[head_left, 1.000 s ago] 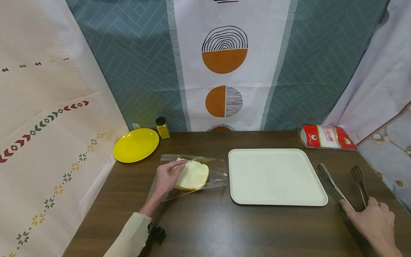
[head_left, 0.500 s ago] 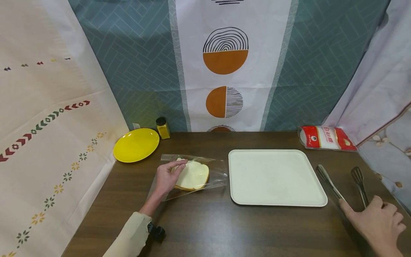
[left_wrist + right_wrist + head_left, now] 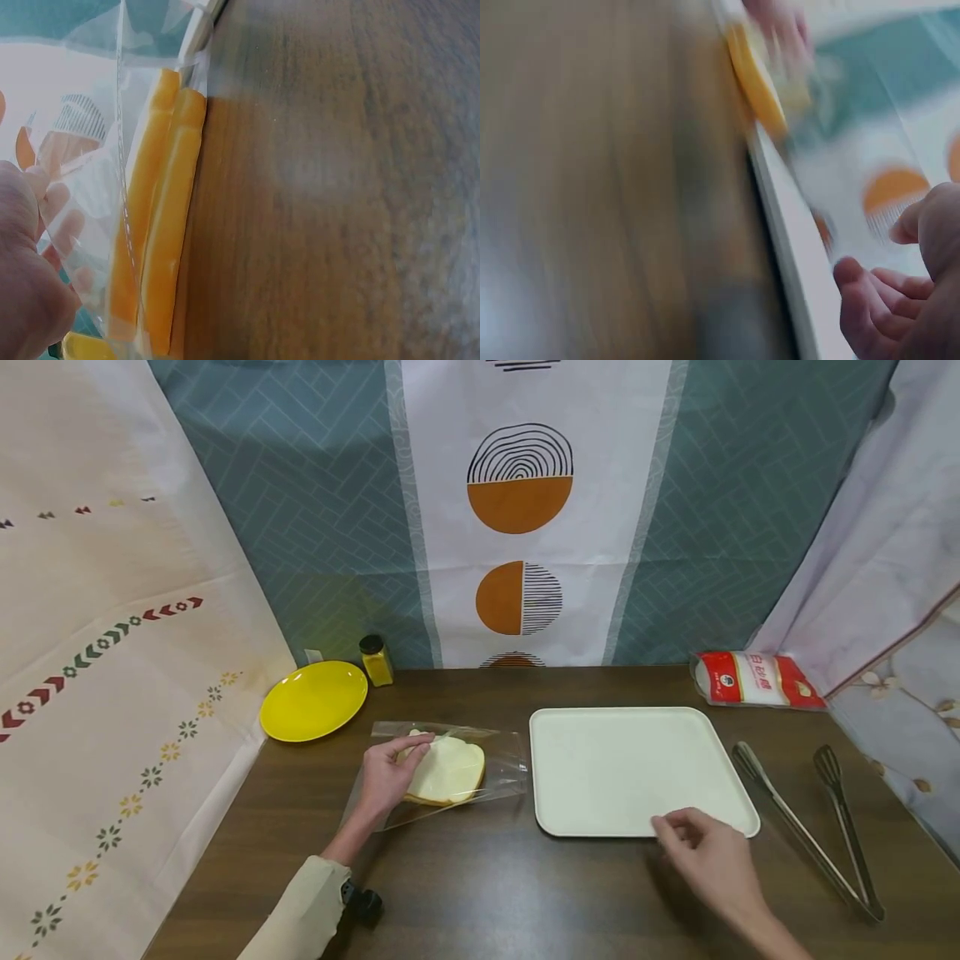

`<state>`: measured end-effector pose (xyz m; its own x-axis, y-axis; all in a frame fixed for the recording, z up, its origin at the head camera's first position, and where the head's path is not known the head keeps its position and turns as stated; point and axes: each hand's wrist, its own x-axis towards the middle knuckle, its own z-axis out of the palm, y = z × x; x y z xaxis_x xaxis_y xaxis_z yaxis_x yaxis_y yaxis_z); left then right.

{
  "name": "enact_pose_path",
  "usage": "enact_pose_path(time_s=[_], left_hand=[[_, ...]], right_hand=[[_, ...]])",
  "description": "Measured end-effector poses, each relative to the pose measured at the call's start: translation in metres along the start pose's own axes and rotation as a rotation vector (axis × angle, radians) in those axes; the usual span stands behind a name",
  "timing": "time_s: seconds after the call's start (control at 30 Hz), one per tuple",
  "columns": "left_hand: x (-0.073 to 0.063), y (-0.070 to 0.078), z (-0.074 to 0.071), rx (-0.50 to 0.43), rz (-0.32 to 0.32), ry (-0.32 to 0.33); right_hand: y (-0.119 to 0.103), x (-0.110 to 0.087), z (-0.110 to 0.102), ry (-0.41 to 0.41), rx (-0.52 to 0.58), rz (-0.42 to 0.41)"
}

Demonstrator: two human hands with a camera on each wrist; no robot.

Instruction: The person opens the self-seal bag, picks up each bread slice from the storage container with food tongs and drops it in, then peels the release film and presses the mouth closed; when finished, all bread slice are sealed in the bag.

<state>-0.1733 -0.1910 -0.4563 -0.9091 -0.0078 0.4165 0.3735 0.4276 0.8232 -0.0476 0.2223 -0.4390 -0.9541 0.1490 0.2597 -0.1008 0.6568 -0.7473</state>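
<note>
My left hand (image 3: 387,777) pinches the upper edge of a clear plastic bag (image 3: 501,767) with fingertips and thumb. Inside the bag lie bread slices (image 3: 450,772); the left wrist view shows two of them edge-on, with orange-brown crusts (image 3: 174,225). My right hand (image 3: 708,860) holds nothing, its fingers loosely bent, over the front edge of a white rectangular tray (image 3: 637,768). To its right, metal tongs (image 3: 813,847) lie spread on the table, apart from the hand. The right wrist view is blurred; there the right hand's (image 3: 900,300) thumb and fingers are apart.
A yellow plate (image 3: 315,702) leans at the back left, beside a small yellow jar (image 3: 377,662) with a black lid. A red and white packet (image 3: 759,680) lies at the back right. Patterned cloths hang behind and along both sides of the wooden table (image 3: 525,902).
My right hand has let go of the tongs and moved left to the tray's front edge. The tongs now lie on the table. My left hand stays on the bag.
</note>
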Motion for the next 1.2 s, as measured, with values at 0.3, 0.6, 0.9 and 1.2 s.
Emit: enact_pose_path(time_s=[0.3, 0.6, 0.9, 1.2], left_hand=[[-0.001, 0.000, 0.002, 0.014, 0.027, 0.008], [0.000, -0.003, 0.003, 0.014, 0.047, 0.001], [0.001, -0.005, 0.006, -0.009, 0.059, 0.006], [0.000, -0.003, 0.008, 0.001, 0.051, -0.001]], right_hand=[[-0.068, -0.021, 0.091, -0.515, 0.749, 0.349], [-0.116, -0.024, 0.154, -0.365, 1.056, 0.461], [-0.128, -0.014, 0.179, -0.268, 1.092, 0.536], [-0.130, -0.004, 0.186, -0.131, 1.130, 0.548]])
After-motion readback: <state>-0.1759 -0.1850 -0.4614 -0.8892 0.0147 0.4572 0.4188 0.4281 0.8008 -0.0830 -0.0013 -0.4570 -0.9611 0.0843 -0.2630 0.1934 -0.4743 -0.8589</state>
